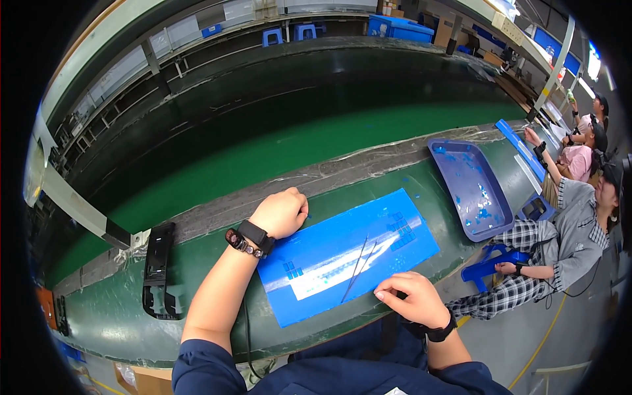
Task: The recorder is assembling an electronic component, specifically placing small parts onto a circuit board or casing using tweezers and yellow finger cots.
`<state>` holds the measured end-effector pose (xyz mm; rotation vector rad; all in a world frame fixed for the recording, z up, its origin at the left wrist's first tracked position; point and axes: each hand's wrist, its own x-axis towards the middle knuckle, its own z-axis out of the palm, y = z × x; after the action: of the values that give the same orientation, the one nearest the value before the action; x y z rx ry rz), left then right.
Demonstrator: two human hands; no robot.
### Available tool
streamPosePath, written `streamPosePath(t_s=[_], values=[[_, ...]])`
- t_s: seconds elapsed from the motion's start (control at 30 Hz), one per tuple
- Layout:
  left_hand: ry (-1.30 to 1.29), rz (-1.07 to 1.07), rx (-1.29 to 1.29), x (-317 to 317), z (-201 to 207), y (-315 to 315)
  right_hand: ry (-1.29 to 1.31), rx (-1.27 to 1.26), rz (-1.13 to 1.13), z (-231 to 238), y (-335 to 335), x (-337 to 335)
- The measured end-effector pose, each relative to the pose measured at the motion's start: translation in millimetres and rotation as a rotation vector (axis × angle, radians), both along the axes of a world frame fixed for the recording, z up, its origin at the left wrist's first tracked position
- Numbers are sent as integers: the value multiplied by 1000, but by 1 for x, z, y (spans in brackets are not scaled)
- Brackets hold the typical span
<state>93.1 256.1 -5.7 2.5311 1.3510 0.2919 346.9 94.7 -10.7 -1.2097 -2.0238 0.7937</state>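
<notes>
Tweezers lie on blue sheet, counter. Left hand and right hand curled; can't tell if holding. Stray wrist brush could scatter blue squares.

Left hand: fingertips hidden. Blue scraps in tray: too small to identify. Orange object: cut off, left rim.

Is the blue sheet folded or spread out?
Spread out: the blue sheet lies flat on the green table, with all four corners showing.
</notes>
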Motion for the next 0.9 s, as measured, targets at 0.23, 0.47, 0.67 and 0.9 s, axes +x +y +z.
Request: streamPosePath(t_s=[0.23, 0.47, 0.67, 0.9], values=[[-227, -142, 106, 15, 55, -40, 129, -53, -180, 0, -5, 3], [-228, -553, 219, 38, 98, -143, 249, 325, 32, 27, -16, -19], [-222, -581, 231, 40, 89, -146, 343, 444, 52, 29, -19, -20], [-250, -610, 233, 45, 84, -144, 244, 531, 33, 31, -25, -15]])
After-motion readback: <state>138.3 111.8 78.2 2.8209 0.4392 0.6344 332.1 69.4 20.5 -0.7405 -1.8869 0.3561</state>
